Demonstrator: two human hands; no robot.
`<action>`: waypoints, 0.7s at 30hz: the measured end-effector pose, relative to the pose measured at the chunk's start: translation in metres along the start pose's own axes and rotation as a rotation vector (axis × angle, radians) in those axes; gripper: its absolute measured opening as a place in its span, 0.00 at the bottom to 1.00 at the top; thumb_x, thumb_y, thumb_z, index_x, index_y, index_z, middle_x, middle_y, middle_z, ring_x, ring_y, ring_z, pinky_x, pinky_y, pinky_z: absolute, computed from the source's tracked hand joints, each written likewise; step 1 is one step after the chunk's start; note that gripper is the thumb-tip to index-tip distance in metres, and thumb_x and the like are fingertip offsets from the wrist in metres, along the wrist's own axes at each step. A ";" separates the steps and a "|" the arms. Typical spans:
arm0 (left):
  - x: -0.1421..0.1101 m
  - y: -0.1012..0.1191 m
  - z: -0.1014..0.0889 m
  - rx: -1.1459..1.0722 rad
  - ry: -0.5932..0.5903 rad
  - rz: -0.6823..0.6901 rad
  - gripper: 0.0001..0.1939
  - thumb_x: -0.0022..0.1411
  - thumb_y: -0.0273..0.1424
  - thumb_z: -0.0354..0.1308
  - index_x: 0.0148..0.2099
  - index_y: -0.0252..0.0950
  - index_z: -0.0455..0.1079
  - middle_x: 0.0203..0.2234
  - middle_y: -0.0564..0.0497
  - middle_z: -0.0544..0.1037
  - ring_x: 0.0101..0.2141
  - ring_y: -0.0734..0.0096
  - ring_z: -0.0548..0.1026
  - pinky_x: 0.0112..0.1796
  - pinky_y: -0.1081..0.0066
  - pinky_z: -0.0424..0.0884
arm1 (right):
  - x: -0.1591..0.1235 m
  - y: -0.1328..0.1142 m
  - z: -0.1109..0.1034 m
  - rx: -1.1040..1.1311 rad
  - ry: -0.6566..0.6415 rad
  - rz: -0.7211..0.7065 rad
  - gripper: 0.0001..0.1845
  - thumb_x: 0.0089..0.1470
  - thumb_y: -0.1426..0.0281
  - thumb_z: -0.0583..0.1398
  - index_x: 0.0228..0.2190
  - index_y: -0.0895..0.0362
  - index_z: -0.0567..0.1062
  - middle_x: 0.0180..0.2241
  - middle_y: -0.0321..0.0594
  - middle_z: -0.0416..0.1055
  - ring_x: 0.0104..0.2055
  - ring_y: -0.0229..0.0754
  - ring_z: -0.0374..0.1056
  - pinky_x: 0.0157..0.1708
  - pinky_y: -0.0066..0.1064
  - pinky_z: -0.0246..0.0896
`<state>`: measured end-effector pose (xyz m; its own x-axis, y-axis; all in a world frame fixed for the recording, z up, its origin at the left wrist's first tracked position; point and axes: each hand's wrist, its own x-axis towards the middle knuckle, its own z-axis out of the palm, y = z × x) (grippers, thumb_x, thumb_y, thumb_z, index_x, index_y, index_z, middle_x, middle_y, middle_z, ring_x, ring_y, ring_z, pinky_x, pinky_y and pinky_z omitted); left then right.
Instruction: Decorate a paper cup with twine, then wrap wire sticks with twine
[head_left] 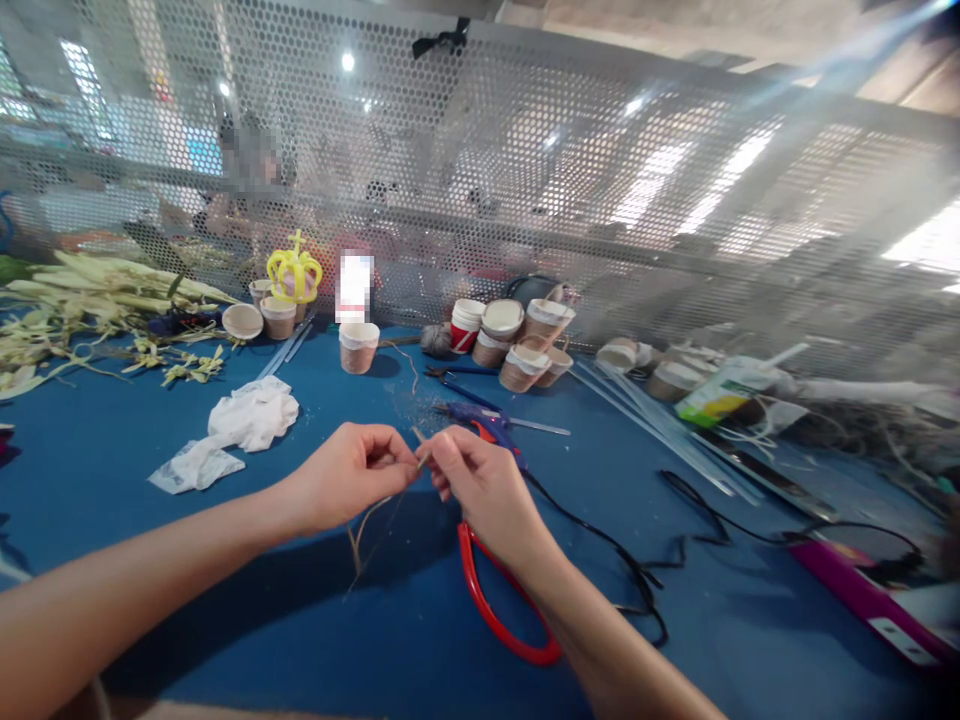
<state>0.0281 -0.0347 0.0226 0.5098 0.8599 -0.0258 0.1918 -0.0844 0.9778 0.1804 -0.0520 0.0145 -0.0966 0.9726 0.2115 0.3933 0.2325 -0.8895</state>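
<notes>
Close together over the middle of the blue table [300,620], both my hands pinch a thin tan strand of fibre [355,545]. My left hand [352,475] is closed at the fingertips, and the strand's loose ends hang below it. Thumb and fingers of my right hand [480,480] press on a short piece that sticks up between the two hands. Under my right wrist lie scissors with red handles [480,590], partly covered. A blue glue gun [487,420] rests just behind that hand, with pliers [465,385] beyond it.
Wrapped cups [358,350] stand along the back, beside a yellow crown [295,270]. Crumpled white plastic [251,415] and dried stalks [90,300] lie left. Clear glue sticks [660,430], a black cable [600,540] and a magenta power strip [862,600] occupy the right. A perforated metal screen [480,150] rises behind.
</notes>
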 end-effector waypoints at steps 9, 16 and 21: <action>0.000 0.001 -0.003 -0.224 -0.076 -0.117 0.09 0.49 0.33 0.55 0.24 0.34 0.60 0.12 0.62 0.54 0.14 0.84 0.49 0.16 0.78 0.44 | 0.001 -0.004 -0.003 0.185 -0.096 0.021 0.09 0.49 0.65 0.55 0.25 0.58 0.68 0.19 0.31 0.61 0.19 0.30 0.57 0.21 0.25 0.54; 0.002 -0.006 0.001 0.067 0.020 0.061 0.07 0.51 0.31 0.53 0.24 0.32 0.61 0.15 0.59 0.60 0.18 0.82 0.55 0.20 0.79 0.52 | -0.001 -0.002 0.002 -0.079 0.014 -0.059 0.11 0.50 0.66 0.54 0.21 0.58 0.64 0.17 0.30 0.55 0.19 0.31 0.50 0.18 0.24 0.47; 0.001 -0.006 0.002 0.134 0.032 0.091 0.08 0.51 0.30 0.52 0.23 0.33 0.60 0.15 0.59 0.61 0.19 0.81 0.56 0.20 0.78 0.54 | -0.002 -0.002 0.005 -0.126 0.061 -0.064 0.13 0.50 0.65 0.55 0.19 0.58 0.63 0.17 0.30 0.54 0.20 0.31 0.49 0.18 0.24 0.46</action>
<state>0.0289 -0.0342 0.0161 0.5038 0.8610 0.0701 0.2574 -0.2270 0.9393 0.1757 -0.0545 0.0137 -0.0711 0.9532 0.2939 0.5003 0.2890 -0.8162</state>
